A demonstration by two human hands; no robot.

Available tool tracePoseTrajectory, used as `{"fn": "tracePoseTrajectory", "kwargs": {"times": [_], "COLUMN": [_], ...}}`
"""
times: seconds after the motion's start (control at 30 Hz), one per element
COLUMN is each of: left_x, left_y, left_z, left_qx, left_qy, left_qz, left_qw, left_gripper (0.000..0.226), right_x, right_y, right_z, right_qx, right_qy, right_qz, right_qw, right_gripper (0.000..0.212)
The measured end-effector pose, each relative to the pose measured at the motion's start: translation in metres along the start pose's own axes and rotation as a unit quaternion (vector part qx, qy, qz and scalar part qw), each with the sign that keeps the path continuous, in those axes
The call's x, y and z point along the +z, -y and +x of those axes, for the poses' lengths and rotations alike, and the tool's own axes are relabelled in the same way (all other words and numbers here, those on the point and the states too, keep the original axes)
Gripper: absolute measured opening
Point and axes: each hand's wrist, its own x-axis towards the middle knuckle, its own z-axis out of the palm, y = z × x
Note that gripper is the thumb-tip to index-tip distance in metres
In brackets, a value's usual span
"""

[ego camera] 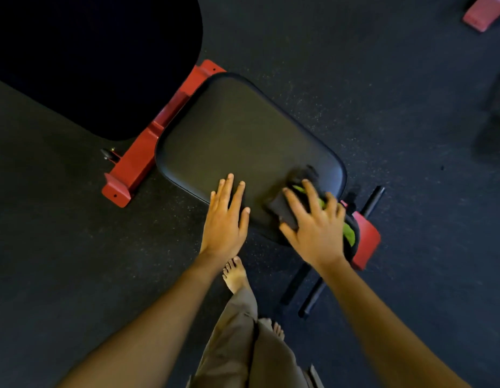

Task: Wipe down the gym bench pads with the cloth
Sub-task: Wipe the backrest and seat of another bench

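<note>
The right hand [316, 228] lies with its fingers [296, 204] spread wide and fairly straight, pressing down on one cloth [282, 210]; the cloth is dark with bright green folds showing between the fingers and past the little-finger side, and it is blurred; it sits under the palm on the near right corner of the seat pad [237, 135].

The left hand [225, 219] holds nothing; its fingers [237, 196] are straight and slightly fanned, flat on the near edge of the same pad, well to the left of the cloth and apart from it.

Two black pads are in view: the seat pad under both hands, and beyond the fingertips, up and to the left, a larger back pad [97, 65], very dark.

Between the two pads runs a red frame [139, 161], slanting across beyond the left fingertips; a second red piece [366, 239] shows just past the right hand's outer edge; a black bar [373, 201] juts out beyond it.

Behind the wrists stand two bare feet, one [235, 275] between the forearms, the other [277, 330] nearer the body, below tan trousers [237, 345]; all of it rests on a dark speckled floor [383, 107]; one more red object [484, 12] lies far beyond the right fingertips at the top corner.
</note>
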Motion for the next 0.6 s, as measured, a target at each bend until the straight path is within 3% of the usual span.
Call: {"fn": "tracePoseTrajectory", "kwargs": {"times": [0.1,0.17,0.2,0.33,0.4,0.47,0.53,0.6], "left_x": [0.002,0.004,0.004,-0.008,-0.028,-0.052,-0.076,-0.117], "left_y": [-0.004,-0.012,-0.015,-0.033,-0.051,-0.071,-0.090,-0.117], "left_z": [-0.007,-0.013,-0.015,-0.040,-0.064,-0.085,-0.095,-0.107], "left_qx": [-0.015,-0.039,-0.058,-0.138,-0.214,-0.281,-0.297,-0.259], "left_qy": [0.000,0.002,0.004,0.023,0.005,-0.032,-0.068,-0.112], "left_qz": [-0.015,-0.041,-0.065,-0.177,-0.247,-0.333,-0.414,-0.472], "left_qw": [1.000,0.998,0.996,0.974,0.945,0.900,0.858,0.835], "left_gripper": [0.051,0.052,0.051,0.047,0.045,0.044,0.045,0.050], "right_x": [-0.005,-0.007,-0.007,-0.015,-0.028,-0.055,-0.089,-0.145], "right_y": [0.003,0.019,0.027,0.038,0.031,0.027,0.028,0.035], "right_z": [0.023,0.033,0.032,-0.022,-0.049,-0.064,-0.072,-0.078], "right_qx": [0.169,0.234,0.218,0.022,0.014,0.074,0.105,0.059], "right_qy": [-0.029,0.006,0.019,0.044,0.084,0.068,0.009,-0.040], "right_qz": [0.059,0.072,0.070,0.042,0.106,0.257,0.404,0.456], "right_qw": [0.983,0.969,0.973,0.998,0.991,0.961,0.909,0.887], "right_gripper": [0.059,0.063,0.065,0.065,0.061,0.058,0.056,0.054]}}
